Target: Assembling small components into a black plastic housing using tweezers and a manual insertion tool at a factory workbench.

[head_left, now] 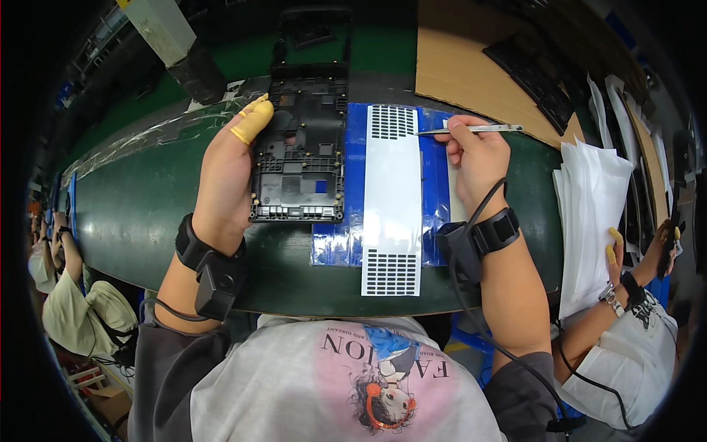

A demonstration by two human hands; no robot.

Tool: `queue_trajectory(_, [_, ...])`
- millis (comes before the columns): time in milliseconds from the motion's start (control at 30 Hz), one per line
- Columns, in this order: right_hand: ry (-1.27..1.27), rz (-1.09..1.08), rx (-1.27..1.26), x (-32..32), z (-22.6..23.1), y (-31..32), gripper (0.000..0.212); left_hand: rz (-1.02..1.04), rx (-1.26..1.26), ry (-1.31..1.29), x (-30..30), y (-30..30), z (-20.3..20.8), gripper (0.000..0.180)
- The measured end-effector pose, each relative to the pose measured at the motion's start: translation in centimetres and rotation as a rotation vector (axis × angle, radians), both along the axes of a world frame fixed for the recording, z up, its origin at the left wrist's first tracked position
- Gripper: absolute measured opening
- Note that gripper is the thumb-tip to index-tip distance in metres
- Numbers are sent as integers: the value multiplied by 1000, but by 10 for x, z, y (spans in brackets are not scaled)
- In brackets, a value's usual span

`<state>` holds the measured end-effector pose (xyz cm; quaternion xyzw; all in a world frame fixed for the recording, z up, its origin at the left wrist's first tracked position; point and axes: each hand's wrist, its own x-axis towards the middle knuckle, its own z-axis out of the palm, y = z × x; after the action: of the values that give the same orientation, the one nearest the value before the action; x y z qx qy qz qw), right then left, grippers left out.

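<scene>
My left hand (239,158), with a yellow finger cot on the thumb, grips the left side of a black plastic housing (302,147). The housing has ribs, cut-outs and small brass-coloured inserts, and is held above the table. In my right hand (477,153) is a pair of metal tweezers (490,129), pinched between thumb and fingers. Their tips point left, at the right edge of a white sheet of small black stickers (392,191). Rows of black rectangles remain at the sheet's top and bottom, while its middle is bare white. Under the sheet lies a blue taped board (355,221).
A dark green table (140,206) spreads to the left. Cardboard (456,59) at the back right carries a black plastic part (530,81). White foam sheets (589,214) stand at the right, beside a co-worker's hand (615,254). A pale post (158,33) rises at the back left.
</scene>
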<state>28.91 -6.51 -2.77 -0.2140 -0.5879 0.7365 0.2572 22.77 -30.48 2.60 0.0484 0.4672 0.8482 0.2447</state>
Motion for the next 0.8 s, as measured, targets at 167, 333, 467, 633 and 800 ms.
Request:
queue_trajectory(167, [-41, 8, 5, -3, 3, -2, 8, -1, -96, 36, 2, 0, -10, 32])
queue_trajectory(333, [-65, -5, -4, -5, 3, -1, 7, -19, -66, 3, 3, 3, -11, 31])
queue_trajectory(467, [-83, -1, -31, -7, 2, 0, 5, 11, -60, 0, 7, 9, -14, 30])
queue_trajectory(633, [-60, -9, -66, -6, 2, 0, 4, -52, -47, 1, 7, 7, -22, 32])
queue_trajectory(800, [64, 156, -172, 9, 13, 1, 11, 4, 50, -39, 16, 14, -23, 31])
